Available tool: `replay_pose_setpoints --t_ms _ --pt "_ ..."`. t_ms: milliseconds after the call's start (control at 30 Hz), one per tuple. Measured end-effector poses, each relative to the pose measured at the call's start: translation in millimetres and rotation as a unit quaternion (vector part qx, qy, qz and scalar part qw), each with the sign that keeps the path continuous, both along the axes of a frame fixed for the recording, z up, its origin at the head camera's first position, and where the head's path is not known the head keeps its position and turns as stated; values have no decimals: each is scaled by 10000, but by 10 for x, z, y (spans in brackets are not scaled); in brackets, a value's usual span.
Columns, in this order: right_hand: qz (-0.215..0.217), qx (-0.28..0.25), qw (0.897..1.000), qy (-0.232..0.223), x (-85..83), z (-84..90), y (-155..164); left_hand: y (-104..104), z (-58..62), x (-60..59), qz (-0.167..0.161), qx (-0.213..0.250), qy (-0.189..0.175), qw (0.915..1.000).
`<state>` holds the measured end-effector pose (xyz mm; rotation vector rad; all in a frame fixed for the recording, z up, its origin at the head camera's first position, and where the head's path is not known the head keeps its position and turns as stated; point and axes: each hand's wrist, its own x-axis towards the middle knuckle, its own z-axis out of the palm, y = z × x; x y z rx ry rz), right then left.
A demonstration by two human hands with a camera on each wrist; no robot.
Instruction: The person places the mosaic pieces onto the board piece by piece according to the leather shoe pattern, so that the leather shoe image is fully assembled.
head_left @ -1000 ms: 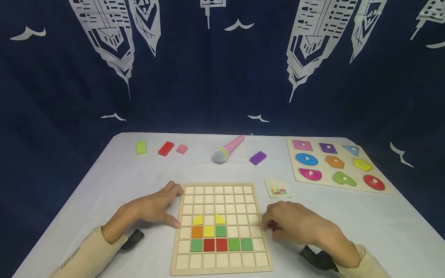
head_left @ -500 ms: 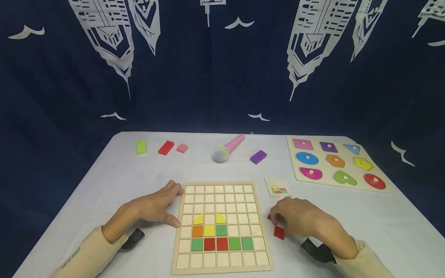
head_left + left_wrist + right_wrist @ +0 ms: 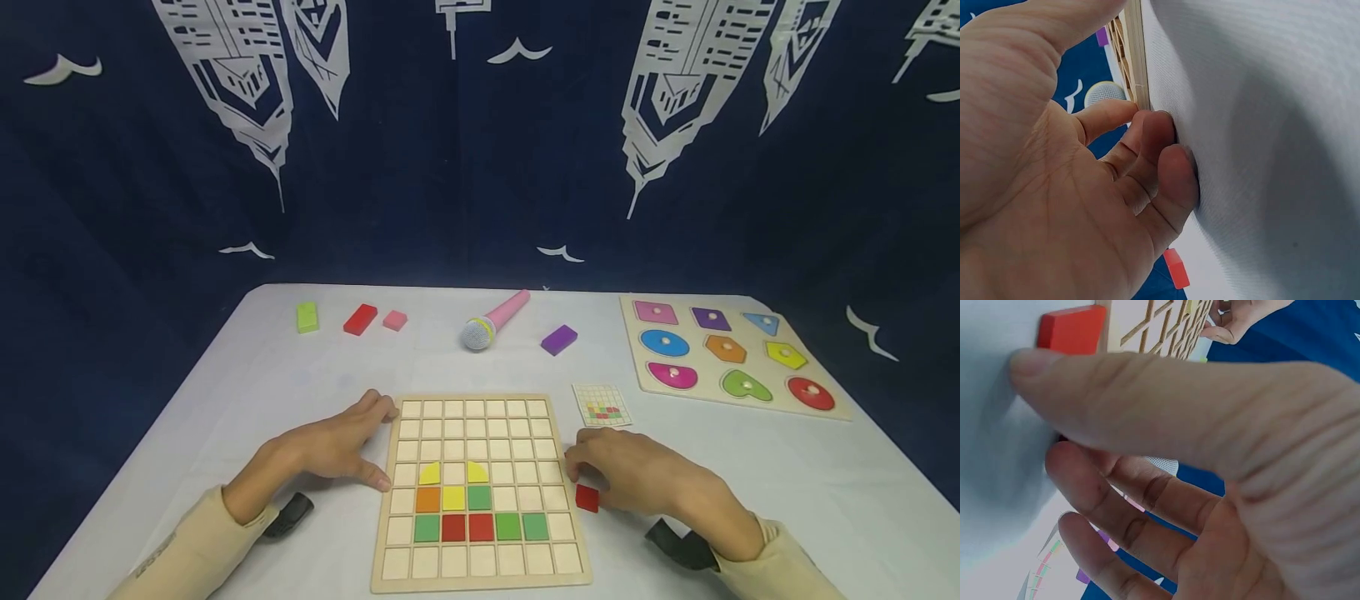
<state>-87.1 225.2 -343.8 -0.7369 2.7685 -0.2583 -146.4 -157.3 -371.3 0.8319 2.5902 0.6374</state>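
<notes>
Right now your right hand (image 3: 637,479) rests, fingers loosely spread, beside a red tile (image 3: 587,497) lying just right of the board (image 3: 480,583). Tile looks small, rigid, light, probably smooth; pinch its opposite edges. Your left hand (image 3: 337,450) steadies the board's left edge, fingers relaxed.

We saw a pale wooden grid board (image 3: 480,492) carrying two yellow, one orange, one red-pair and several green tiles. At its three o'clock lay a red square tile (image 3: 587,497). At twelve o'clock were a pink microphone (image 3: 495,320) with a grey head, a purple block (image 3: 558,339) and a dark blue backdrop (image 3: 450,167) patterned with white skyscrapers.
</notes>
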Motion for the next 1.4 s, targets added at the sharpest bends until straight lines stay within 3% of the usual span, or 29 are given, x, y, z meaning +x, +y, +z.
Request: replay_pose_setpoints --t_ms 633,800,1000,1133,1400 --pt "-445 216 9987 -143 -70 35 108 -3 1 -16 -89 31 -42 9999" --pt "362 -221 9987 286 -101 78 29 8 7 -21 -106 26 -39 9999" --pt "1139 -600 9914 248 -155 33 -276 -8 15 -8 27 -15 -52 10000" --pt "1331 -694 9885 185 -194 -53 -411 -5 12 -8 49 -6 -67 10000" --pt "1283 -788 9885 122 -204 -158 -453 15 9 -19 41 -4 -97 9999"
